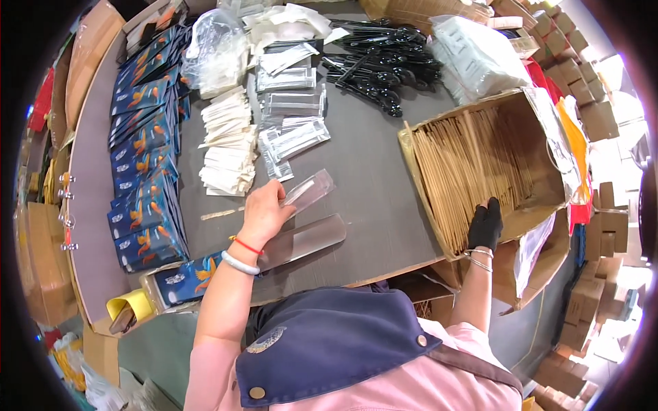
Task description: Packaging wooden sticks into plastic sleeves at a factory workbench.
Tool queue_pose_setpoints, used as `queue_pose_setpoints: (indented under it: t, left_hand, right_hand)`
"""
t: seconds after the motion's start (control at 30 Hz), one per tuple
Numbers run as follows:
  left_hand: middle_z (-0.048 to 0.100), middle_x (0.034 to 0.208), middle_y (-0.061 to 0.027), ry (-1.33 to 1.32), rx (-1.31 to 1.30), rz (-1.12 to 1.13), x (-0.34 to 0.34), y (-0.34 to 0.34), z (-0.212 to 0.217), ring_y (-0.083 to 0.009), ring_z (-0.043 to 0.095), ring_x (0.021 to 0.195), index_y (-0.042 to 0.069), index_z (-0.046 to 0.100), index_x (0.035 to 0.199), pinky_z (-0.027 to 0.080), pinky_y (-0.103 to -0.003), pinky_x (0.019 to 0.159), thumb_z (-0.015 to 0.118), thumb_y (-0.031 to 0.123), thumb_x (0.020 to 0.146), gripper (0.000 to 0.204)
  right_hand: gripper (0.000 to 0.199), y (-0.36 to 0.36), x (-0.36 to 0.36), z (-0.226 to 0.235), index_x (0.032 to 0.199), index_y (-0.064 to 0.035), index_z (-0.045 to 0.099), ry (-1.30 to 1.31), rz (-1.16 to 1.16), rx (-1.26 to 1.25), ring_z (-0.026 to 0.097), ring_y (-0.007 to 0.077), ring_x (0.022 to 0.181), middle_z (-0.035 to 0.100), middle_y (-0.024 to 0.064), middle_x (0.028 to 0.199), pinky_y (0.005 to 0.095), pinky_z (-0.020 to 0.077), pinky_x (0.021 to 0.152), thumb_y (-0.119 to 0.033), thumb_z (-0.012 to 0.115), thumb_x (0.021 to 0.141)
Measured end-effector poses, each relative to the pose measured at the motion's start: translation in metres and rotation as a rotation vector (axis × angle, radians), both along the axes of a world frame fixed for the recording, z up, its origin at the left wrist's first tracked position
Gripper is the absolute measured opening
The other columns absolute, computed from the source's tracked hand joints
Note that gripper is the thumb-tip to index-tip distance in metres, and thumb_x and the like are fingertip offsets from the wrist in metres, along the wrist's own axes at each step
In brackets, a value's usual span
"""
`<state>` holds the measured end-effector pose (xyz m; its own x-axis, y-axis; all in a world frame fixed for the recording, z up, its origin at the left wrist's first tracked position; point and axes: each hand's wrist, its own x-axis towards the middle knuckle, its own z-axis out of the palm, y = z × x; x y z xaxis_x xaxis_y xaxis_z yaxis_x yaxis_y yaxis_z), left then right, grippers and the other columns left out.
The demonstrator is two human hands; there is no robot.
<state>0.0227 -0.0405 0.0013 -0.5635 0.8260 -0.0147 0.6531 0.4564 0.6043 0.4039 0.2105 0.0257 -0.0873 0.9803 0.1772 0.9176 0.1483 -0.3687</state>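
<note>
My left hand (pixel 264 211), bare with a red cord and a pale bangle at its wrist, pinches the near end of a clear plastic sachet (pixel 314 190) with something white inside. Just nearer to me lies a long translucent sleeve (pixel 312 240), partly under my wrist. A blue packet with an orange bird (pixel 188 279) rests beside my left forearm. Over at the right, my right hand (pixel 485 225), in a black glove with bare fingertips, reaches into a cardboard box. Its fingers stretch out over the thin wooden sticks, perhaps chopsticks (pixel 456 175), apparently holding none.
Overlapping blue packets (pixel 144 164) line the left side. White paper slips (pixel 229 144), clear sachets (pixel 295 106) and black plastic spoons (pixel 387 61) cover the back. The cardboard box (pixel 421 198) stands at the right edge. A yellow roll (pixel 133 308) sits at the near left corner.
</note>
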Motion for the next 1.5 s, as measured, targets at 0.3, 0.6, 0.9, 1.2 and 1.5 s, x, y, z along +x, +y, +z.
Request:
queue_pose_setpoints:
  t: [0.3,0.6,0.9,1.2,1.5]
  left_hand:
    - [0.063,0.080,-0.0048,0.058,-0.146,-0.261,0.015,-0.058,0.043,-0.0283,0.061,0.084,0.008,0.062,0.082,0.048,-0.041,0.079,0.087,0.016,0.059,0.034]
    - [0.057,0.120,-0.0119,0.164,-0.057,-0.072,0.031,-0.129,0.047,-0.0362,0.049,0.112,0.005,0.063,0.118,0.041,-0.045,0.099,0.088,0.023,0.053,0.072]
    - [0.055,0.119,-0.0104,0.162,-0.006,-0.120,0.049,-0.100,0.033,-0.0327,0.050,0.113,0.004,0.059,0.122,0.041,-0.046,0.097,0.089,0.019,0.052,0.077]
    - [0.055,0.114,-0.0114,0.194,-0.035,-0.275,0.036,-0.083,0.035,-0.0340,0.051,0.106,0.015,0.063,0.114,0.042,-0.045,0.090,0.079,0.009,0.060,0.056]
    - [0.058,0.112,-0.0136,0.552,-0.049,-0.268,-0.079,-0.109,0.102,-0.0380,0.053,0.109,0.011,0.065,0.092,0.044,-0.050,0.089,0.070,0.003,0.063,0.030]
  right_hand:
    - [0.015,-0.061,-0.079,0.021,0.107,-0.0035,0.063,0.282,0.696,-0.152,0.059,0.0226,0.082,0.055,0.0100,0.082,0.0306,0.0462,0.076,-0.010,0.053,0.099]
    - [0.024,-0.089,-0.148,0.000,0.110,-0.0203,0.071,-0.228,1.230,-0.195,0.060,0.0304,0.069,0.063,0.0081,0.080,0.0431,0.0487,0.069,-0.021,0.067,0.086]
    - [0.011,-0.111,-0.166,-0.038,0.094,-0.0065,0.071,0.314,1.020,-0.415,0.064,0.0322,0.083,0.065,0.0143,0.086,0.0415,0.0521,0.074,-0.008,0.068,0.084]
    - [0.059,-0.148,-0.213,0.004,0.115,-0.0084,0.060,0.216,1.325,-0.189,0.060,0.0308,0.100,0.062,0.0093,0.108,0.0401,0.0469,0.089,-0.031,0.085,0.068]
    - [0.062,-0.123,-0.189,0.023,0.117,-0.0085,0.059,0.035,1.103,-0.122,0.058,0.0312,0.103,0.063,0.0099,0.107,0.0429,0.0410,0.092,-0.035,0.083,0.065]
